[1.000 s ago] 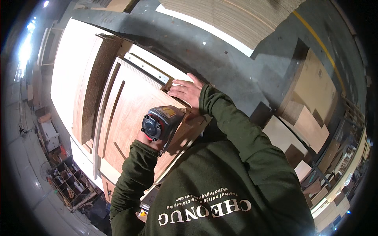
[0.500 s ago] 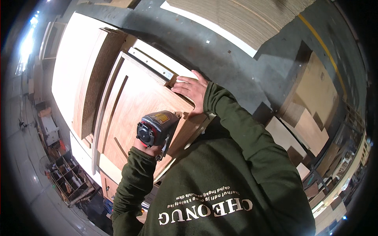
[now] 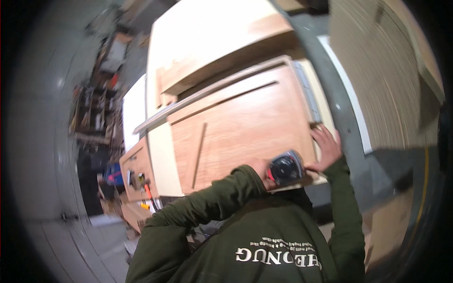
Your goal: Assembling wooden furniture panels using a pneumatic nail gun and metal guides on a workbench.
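Note:
My left hand is wrapped round a dark nail gun with a red part. The tool stands at the near right corner of a wide reddish wooden panel, and its nose is hidden beneath its body. My right hand grips the panel's right edge at that corner, thumb toward the tool and fingers bent over the side. A thin loose wood strip lies slantwise on the panel. Another long narrow strip runs along its far side.
Stacked pale boards rise beyond the panel. A tall stack of sheets stands on the floor at right. A hammer with an orange handle lies on a smaller wooden piece at left. A compartmented rack is farther left.
The view has swung, so panel and boards appear turned and farther right. The nail gun remains at the panel's corner, now seen closer to my right hand, which still holds the edge.

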Demonstrator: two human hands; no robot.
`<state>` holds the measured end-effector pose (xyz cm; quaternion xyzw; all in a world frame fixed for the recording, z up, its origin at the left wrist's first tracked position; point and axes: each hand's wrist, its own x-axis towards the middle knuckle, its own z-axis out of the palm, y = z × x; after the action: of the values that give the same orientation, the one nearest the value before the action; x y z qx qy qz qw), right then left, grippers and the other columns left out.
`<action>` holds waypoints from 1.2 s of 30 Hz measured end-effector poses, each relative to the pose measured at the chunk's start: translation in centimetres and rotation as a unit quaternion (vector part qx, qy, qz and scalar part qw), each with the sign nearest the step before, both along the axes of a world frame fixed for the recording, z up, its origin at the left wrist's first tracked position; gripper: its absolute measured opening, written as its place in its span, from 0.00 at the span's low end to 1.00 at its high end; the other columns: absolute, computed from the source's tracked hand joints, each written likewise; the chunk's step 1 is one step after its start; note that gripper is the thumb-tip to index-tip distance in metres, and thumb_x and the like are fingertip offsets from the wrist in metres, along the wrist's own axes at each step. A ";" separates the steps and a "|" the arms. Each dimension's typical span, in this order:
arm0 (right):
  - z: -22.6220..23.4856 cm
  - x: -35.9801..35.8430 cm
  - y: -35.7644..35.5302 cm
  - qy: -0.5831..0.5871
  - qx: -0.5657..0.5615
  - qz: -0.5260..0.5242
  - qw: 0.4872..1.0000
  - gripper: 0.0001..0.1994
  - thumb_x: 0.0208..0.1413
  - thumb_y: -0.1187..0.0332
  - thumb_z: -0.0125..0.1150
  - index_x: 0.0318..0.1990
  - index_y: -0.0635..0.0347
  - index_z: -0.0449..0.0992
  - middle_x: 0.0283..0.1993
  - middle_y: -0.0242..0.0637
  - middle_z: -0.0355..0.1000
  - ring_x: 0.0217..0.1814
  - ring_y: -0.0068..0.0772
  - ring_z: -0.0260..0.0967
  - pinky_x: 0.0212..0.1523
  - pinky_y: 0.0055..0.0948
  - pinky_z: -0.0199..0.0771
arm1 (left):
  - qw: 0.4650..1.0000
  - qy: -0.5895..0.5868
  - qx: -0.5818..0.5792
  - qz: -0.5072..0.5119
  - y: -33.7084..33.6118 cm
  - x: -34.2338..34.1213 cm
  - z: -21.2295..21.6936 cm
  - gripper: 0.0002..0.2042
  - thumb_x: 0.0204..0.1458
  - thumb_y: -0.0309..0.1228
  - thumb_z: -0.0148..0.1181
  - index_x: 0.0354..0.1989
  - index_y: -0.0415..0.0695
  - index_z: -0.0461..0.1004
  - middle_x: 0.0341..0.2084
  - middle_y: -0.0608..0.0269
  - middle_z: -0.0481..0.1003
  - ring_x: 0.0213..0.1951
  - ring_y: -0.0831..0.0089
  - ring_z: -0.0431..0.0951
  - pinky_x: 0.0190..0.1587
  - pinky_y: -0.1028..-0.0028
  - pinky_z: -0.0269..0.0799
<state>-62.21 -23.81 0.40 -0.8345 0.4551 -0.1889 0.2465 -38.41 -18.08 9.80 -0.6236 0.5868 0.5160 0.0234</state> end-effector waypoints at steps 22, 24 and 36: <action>-1.1 42.2 9.4 0.196 -0.039 0.142 0.970 0.50 0.27 0.37 0.61 0.61 0.45 0.48 0.65 0.46 0.39 0.67 0.52 0.30 0.57 0.63 0.30 | 0.736 -0.449 -0.363 0.354 25.3 39.2 -9.2 0.35 0.29 0.38 0.66 0.50 0.41 0.60 0.48 0.50 0.60 0.51 0.54 0.58 0.50 0.59 0.57; -0.7 45.3 10.8 0.182 -0.006 0.171 0.968 0.50 0.28 0.39 0.61 0.62 0.45 0.47 0.66 0.44 0.38 0.68 0.51 0.27 0.57 0.63 0.28 | 0.784 -0.314 -0.415 0.338 25.5 36.0 -11.0 0.35 0.31 0.43 0.64 0.49 0.38 0.62 0.52 0.48 0.57 0.55 0.53 0.55 0.55 0.58 0.51; -6.7 49.7 11.3 0.025 0.012 0.031 0.999 0.32 0.52 0.51 0.44 0.62 0.52 0.46 0.66 0.42 0.39 0.68 0.49 0.29 0.58 0.60 0.24 | 0.909 -0.151 -0.254 0.293 18.7 32.4 -9.2 0.48 0.27 0.40 0.64 0.58 0.36 0.45 0.59 0.48 0.44 0.61 0.56 0.40 0.60 0.53 0.32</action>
<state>-12.49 -12.48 -6.29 -0.8498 0.4371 -0.1541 0.2510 -6.06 0.67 0.58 -0.8225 0.4789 0.2330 -0.1998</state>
